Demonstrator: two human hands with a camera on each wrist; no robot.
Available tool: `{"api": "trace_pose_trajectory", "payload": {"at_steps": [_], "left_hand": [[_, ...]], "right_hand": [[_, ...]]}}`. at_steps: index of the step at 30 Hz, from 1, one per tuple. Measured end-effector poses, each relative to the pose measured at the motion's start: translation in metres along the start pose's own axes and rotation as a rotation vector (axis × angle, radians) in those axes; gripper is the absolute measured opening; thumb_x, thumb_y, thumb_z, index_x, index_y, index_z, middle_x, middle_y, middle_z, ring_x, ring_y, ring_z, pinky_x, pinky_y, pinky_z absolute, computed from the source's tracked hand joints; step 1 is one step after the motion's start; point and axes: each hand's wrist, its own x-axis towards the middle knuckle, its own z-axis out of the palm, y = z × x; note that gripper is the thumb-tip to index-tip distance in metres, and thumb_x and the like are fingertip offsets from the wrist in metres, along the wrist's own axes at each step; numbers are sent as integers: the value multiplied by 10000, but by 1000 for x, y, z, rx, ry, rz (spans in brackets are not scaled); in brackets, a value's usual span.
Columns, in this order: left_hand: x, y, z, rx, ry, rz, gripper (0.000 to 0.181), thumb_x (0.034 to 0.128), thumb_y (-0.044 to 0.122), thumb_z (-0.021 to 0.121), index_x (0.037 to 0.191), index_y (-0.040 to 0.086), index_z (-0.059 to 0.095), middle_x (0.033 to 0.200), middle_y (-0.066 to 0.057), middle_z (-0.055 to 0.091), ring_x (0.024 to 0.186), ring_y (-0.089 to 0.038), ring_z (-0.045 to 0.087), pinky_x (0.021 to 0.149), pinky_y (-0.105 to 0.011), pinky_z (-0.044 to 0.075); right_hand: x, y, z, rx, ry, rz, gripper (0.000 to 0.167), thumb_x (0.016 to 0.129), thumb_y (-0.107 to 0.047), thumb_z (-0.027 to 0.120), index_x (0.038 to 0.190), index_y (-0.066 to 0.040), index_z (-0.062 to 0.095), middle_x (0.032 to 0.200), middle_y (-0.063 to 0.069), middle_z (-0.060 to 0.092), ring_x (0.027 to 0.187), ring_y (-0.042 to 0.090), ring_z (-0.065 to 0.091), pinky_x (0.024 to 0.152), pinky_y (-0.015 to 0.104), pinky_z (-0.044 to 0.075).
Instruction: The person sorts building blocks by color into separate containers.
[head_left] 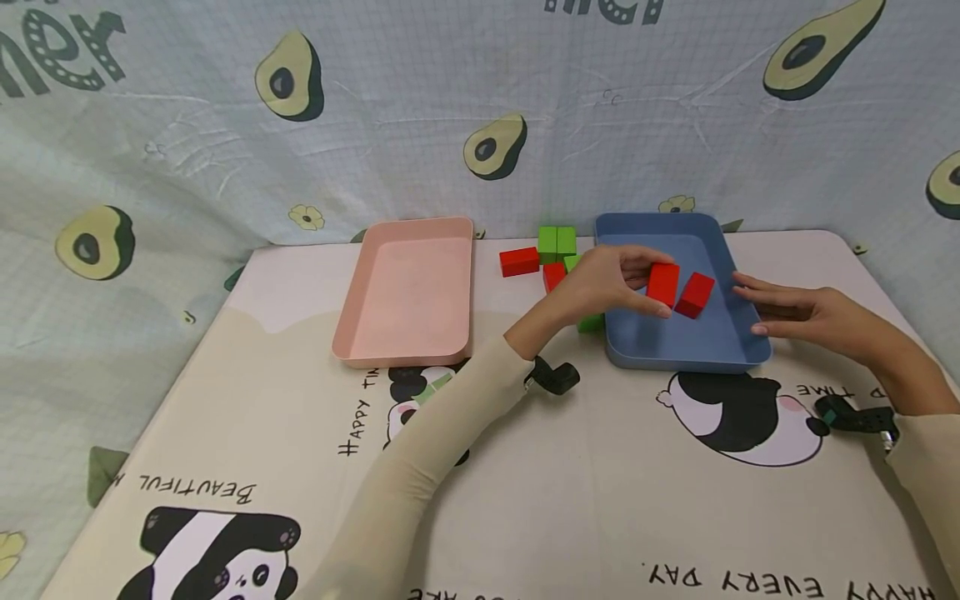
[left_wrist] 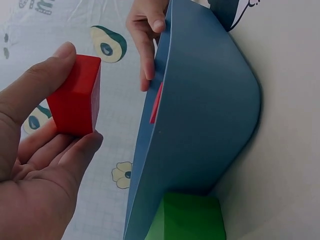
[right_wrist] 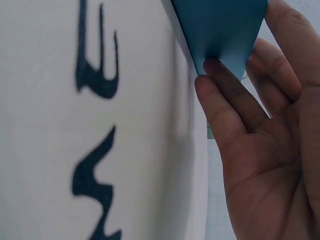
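My left hand [head_left: 600, 283] pinches a red block [head_left: 662, 285] between thumb and fingers over the blue tray [head_left: 652, 350]. The left wrist view shows this block [left_wrist: 75, 100] held above the tray's rim. Inside the tray lies another red block [head_left: 694, 295], mostly hidden behind the wall in the left wrist view. My right hand [head_left: 813, 317] rests against the tray's right side, fingers nearly straight. In the right wrist view, fingertips touch the outer wall of the tray [right_wrist: 220, 30].
Left of the blue tray are a red block [head_left: 519, 262], green blocks [head_left: 557, 243] and another red block [head_left: 553, 275], partly behind my left hand. A green block [left_wrist: 192, 215] stands close to the tray's wall. Farther left is a pink tray [head_left: 408, 292].
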Motion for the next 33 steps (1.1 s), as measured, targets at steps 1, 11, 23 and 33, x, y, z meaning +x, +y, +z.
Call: {"api": "trace_pose_trajectory", "payload": {"at_steps": [1, 11, 23, 33], "left_hand": [[1, 0, 0, 4, -1, -1, 628, 759, 75, 906, 1332, 42, 650, 1268, -41, 688, 1115, -35, 650, 976, -190, 525], [11, 2, -2, 113, 25, -23, 641, 749, 110, 919, 1336, 81, 663, 1298, -20, 679, 1175, -32, 625, 980, -119, 483], [18, 5, -3, 172, 44, -46, 642, 748, 174, 929, 1336, 139, 673, 1325, 21, 661, 1198, -30, 606, 986, -134, 486], [23, 1, -1, 96, 24, -32, 640, 753, 106, 916, 1337, 85, 655, 1303, -14, 664, 1150, -38, 626, 999, -187, 509]], "right_hand": [[0, 0, 0, 0, -1, 5, 623, 938, -219, 758, 1510, -175, 516, 1615, -167, 335, 1328, -212, 280, 873, -34, 347], [-1, 3, 0, -6, -2, 23, 628, 939, -207, 755, 1516, -175, 507, 1620, -143, 328, 1324, -209, 287, 866, -34, 350], [0, 1, 0, -5, -6, 25, 616, 945, -225, 749, 1512, -178, 513, 1614, -144, 339, 1295, -222, 304, 866, -38, 350], [0, 3, 0, -21, -10, 64, 634, 948, -263, 746, 1526, -205, 493, 1620, -147, 319, 1352, -171, 293, 852, -36, 340]]}}
